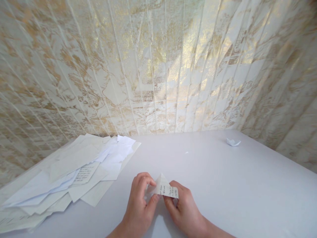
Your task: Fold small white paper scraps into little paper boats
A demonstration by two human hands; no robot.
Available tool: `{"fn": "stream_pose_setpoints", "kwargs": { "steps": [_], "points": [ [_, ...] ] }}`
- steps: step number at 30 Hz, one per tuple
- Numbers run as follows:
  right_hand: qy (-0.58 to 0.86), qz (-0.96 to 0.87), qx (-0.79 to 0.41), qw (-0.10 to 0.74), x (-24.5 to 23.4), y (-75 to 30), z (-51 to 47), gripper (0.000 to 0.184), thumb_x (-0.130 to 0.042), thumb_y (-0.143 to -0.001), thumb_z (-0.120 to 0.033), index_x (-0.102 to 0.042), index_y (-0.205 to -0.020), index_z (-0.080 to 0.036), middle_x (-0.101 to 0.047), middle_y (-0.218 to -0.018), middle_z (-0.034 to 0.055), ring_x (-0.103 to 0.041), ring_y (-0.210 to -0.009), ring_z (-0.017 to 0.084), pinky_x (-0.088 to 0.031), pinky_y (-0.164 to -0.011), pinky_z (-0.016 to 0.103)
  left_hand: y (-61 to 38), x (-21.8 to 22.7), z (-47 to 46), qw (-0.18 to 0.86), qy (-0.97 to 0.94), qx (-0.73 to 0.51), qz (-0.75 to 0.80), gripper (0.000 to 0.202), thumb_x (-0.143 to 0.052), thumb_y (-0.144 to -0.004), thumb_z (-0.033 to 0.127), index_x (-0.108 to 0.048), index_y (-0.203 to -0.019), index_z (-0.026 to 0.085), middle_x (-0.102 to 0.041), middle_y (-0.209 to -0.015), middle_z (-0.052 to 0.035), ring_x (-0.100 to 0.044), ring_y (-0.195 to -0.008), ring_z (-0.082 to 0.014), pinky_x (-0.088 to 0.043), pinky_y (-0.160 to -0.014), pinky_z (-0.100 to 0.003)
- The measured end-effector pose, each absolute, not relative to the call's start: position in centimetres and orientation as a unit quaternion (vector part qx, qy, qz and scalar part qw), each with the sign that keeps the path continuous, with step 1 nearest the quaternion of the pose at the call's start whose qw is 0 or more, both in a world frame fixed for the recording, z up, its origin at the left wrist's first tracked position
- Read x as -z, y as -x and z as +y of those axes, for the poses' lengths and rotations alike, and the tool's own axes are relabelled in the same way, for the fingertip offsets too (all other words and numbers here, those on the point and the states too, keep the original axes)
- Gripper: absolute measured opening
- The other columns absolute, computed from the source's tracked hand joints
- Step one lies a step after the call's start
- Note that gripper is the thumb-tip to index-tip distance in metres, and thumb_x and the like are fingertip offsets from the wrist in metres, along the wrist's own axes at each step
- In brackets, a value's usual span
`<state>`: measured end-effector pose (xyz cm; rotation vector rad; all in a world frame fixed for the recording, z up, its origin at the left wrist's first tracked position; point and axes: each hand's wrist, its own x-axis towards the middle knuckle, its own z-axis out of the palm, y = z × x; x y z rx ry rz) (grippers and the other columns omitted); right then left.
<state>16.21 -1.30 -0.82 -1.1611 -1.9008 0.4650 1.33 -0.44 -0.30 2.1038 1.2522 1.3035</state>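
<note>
Between my two hands is a small folded piece of paper [162,186] with a pointed top and handwriting along its lower strip. My left hand [141,198] pinches its left side, thumb at the lower edge and index finger behind the upper part. On the other side, my right hand [183,205] grips the lower right strip, with the thumb below and the fingers partly hidden behind the paper. The folded paper is held up above the white table [223,191].
A spread pile of loose paper sheets [74,158], some with writing, covers the table's left side. At the far right lies a small folded paper boat [233,142]. A tiny paper scrap [186,152] lies mid-table. Patterned wall covering [158,72] rises behind the table.
</note>
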Motion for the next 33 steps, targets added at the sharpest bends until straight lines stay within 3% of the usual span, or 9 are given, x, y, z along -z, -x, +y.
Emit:
{"fn": "stream_pose_setpoints", "kwargs": {
  "steps": [3, 9, 15, 21, 26, 33],
  "points": [
    [0.452, -0.773, -0.158, 0.417, 0.7, -16.2, -1.4, 0.017, -0.04, -0.075, -0.011, -0.038, -0.06, -0.019, -0.045, -0.057, -0.0013, -0.042, -0.05, 0.01, -0.03, -0.048, 0.02, -1.4, 0.0, -0.6, 0.174, -0.767, -0.435, 0.439, 0.006, -0.047, -0.077, 0.018, -0.044, -0.081, 0.021, -0.047, -0.084, -0.0026, -0.047, -0.081, -0.0183, -0.04, -0.072, -0.032],
    [0.443, -0.796, -0.089, 0.402, 0.8, -16.3, -1.5, 0.012, -0.042, -0.068, -0.007, -0.042, -0.062, -0.018, -0.048, -0.057, -0.0011, -0.042, -0.052, 0.011, -0.029, -0.049, 0.021, -1.3, 0.5, -0.6, 0.25, -0.734, -0.425, 0.466, 0.005, -0.039, -0.082, 0.019, -0.039, -0.088, 0.021, -0.045, -0.075, 0.0015, -0.048, -0.071, -0.0148, -0.04, -0.067, -0.028],
    [0.443, -0.799, -0.018, 0.407, 0.4, -16.9, -1.0, 0.013, -0.041, -0.074, -0.011, -0.044, -0.063, -0.018, -0.049, -0.057, 0.0001, -0.044, -0.053, 0.012, -0.03, -0.051, 0.022, -1.4, 0.7, -0.3, 0.26, -0.735, -0.429, 0.457, 0.01, -0.04, -0.083, 0.018, -0.041, -0.092, 0.021, -0.047, -0.075, 0.002, -0.05, -0.069, -0.013, -0.043, -0.065, -0.026],
    [0.525, -0.761, -0.121, 0.362, 0.0, -16.1, -1.2, 0.011, -0.046, -0.075, -0.02, -0.043, -0.064, -0.018, -0.052, -0.058, -0.0015, -0.046, -0.051, 0.01, -0.031, -0.049, 0.02, -1.7, 0.8, -0.7, 0.21, -0.782, -0.406, 0.424, 0.024, -0.04, -0.08, 0.011, -0.041, -0.101, 0.022, -0.05, -0.075, 0.0017, -0.052, -0.067, -0.0116, -0.045, -0.065, -0.023],
    [0.552, -0.746, -0.154, 0.339, 0.5, -15.8, -1.2, 0.016, -0.043, -0.075, -0.016, -0.043, -0.059, -0.019, -0.05, -0.054, -0.003, -0.044, -0.047, 0.009, -0.029, -0.046, 0.018, -1.5, 1.3, -1.2, 0.115, -0.821, -0.4, 0.391, 0.038, -0.038, -0.076, 0.006, -0.035, -0.11, 0.023, -0.048, -0.067, 0.0034, -0.052, -0.059, -0.0116, -0.044, -0.058, -0.022],
    [0.452, -0.796, -0.06, 0.399, 0.9, -16.1, -1.3, 0.013, -0.039, -0.063, -0.007, -0.042, -0.061, -0.019, -0.049, -0.056, -0.0014, -0.042, -0.049, 0.011, -0.031, -0.047, 0.02, -1.6, 1.2, -1.2, 0.199, -0.77, -0.407, 0.45, 0.056, -0.044, -0.068, 0.004, -0.03, -0.119, 0.022, -0.052, -0.075, 0.0005, -0.054, -0.067, -0.0151, -0.044, -0.064, -0.027]
  ]
}}
